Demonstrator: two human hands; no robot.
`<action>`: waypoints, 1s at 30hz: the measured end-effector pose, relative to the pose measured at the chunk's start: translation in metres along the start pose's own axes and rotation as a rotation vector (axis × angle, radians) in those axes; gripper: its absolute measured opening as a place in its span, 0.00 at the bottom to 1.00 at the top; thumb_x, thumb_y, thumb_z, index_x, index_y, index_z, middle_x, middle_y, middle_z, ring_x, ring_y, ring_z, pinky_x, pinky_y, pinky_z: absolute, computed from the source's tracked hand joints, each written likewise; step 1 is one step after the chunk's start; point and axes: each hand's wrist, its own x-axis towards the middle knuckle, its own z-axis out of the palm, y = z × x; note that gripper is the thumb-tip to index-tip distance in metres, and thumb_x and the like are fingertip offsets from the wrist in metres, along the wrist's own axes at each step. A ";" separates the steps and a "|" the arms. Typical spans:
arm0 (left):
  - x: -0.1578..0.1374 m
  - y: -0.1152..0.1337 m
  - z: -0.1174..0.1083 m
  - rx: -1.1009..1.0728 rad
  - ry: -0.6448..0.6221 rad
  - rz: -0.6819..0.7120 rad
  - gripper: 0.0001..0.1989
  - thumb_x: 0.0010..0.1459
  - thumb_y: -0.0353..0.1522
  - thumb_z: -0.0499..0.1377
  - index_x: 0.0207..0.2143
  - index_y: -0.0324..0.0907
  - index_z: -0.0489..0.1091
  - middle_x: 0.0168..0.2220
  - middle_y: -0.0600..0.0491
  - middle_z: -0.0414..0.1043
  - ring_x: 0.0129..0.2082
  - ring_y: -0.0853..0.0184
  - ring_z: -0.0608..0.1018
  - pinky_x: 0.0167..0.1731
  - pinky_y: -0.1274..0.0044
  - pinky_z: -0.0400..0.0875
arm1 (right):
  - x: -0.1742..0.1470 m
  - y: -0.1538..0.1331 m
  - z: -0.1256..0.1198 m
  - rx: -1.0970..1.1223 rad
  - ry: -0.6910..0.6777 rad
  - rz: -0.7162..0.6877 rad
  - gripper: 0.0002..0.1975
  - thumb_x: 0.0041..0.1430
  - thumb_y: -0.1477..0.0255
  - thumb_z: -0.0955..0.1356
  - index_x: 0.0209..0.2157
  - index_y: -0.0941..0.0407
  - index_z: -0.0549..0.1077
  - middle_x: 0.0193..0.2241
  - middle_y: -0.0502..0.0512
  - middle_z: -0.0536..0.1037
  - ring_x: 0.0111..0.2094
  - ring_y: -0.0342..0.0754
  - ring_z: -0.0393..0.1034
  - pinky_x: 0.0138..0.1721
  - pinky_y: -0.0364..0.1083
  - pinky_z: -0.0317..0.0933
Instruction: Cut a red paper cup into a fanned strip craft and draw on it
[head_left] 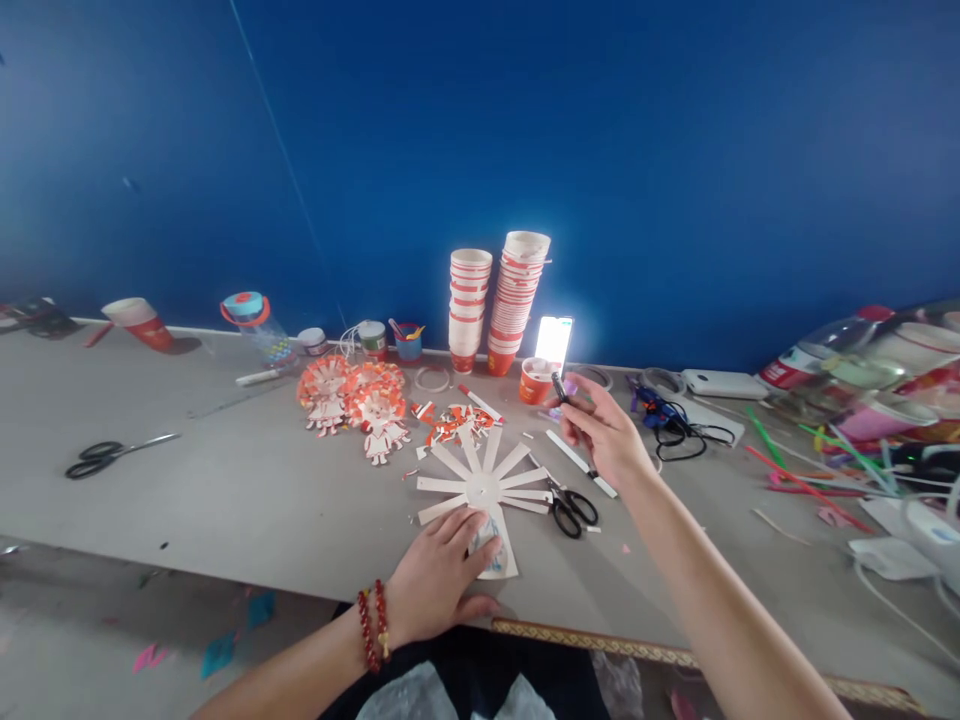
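White paper cut-out (482, 488), strips fanned out, flat on table (262, 490); near end under your left hand (444, 570), fingers loosely spread. Black-handled scissors (564, 516) at its right. Beyond, right side, your right hand (606, 430) pinches a small black object (559, 388) near an orange cup (535, 386); stacked cups (514, 305) behind.

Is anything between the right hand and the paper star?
Yes: a white stick lies between the right hand and the paper star. The scissors are at the star's right side. Both lie low, so the hand could probably pass over them.
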 end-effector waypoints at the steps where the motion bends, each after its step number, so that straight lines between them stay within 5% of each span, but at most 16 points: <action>1: 0.000 0.000 0.000 0.001 -0.001 -0.001 0.32 0.58 0.53 0.53 0.59 0.45 0.60 0.62 0.43 0.57 0.62 0.52 0.60 0.60 0.62 0.58 | -0.001 -0.001 -0.003 -0.034 -0.028 0.037 0.23 0.52 0.64 0.73 0.48 0.54 0.69 0.34 0.52 0.77 0.21 0.38 0.61 0.18 0.38 0.54; 8: 0.000 0.001 0.001 0.018 0.022 -0.004 0.32 0.58 0.52 0.55 0.59 0.45 0.61 0.61 0.44 0.59 0.62 0.53 0.60 0.60 0.62 0.59 | -0.007 0.008 -0.021 -0.239 -0.130 0.333 0.22 0.54 0.52 0.70 0.32 0.59 0.73 0.22 0.51 0.72 0.16 0.37 0.51 0.14 0.38 0.40; 13: -0.001 0.000 0.002 0.025 0.018 -0.001 0.32 0.58 0.52 0.54 0.59 0.45 0.61 0.61 0.44 0.58 0.62 0.53 0.60 0.60 0.63 0.58 | -0.007 0.007 -0.020 -0.160 -0.127 0.355 0.20 0.52 0.54 0.72 0.27 0.57 0.68 0.22 0.47 0.67 0.17 0.36 0.52 0.16 0.37 0.40; 19: -0.001 -0.001 0.003 0.024 0.015 0.006 0.32 0.59 0.53 0.51 0.59 0.45 0.60 0.61 0.43 0.59 0.62 0.53 0.60 0.59 0.62 0.60 | -0.001 0.013 -0.021 -0.348 -0.110 0.276 0.25 0.55 0.48 0.67 0.32 0.58 0.71 0.18 0.42 0.56 0.15 0.36 0.46 0.15 0.38 0.37; 30: -0.001 -0.002 0.003 0.034 0.010 0.007 0.32 0.59 0.53 0.52 0.60 0.45 0.60 0.62 0.43 0.58 0.62 0.52 0.60 0.59 0.62 0.60 | -0.005 0.032 -0.027 -0.756 -0.067 0.013 0.20 0.62 0.54 0.61 0.30 0.55 0.71 0.20 0.47 0.66 0.22 0.43 0.57 0.24 0.41 0.50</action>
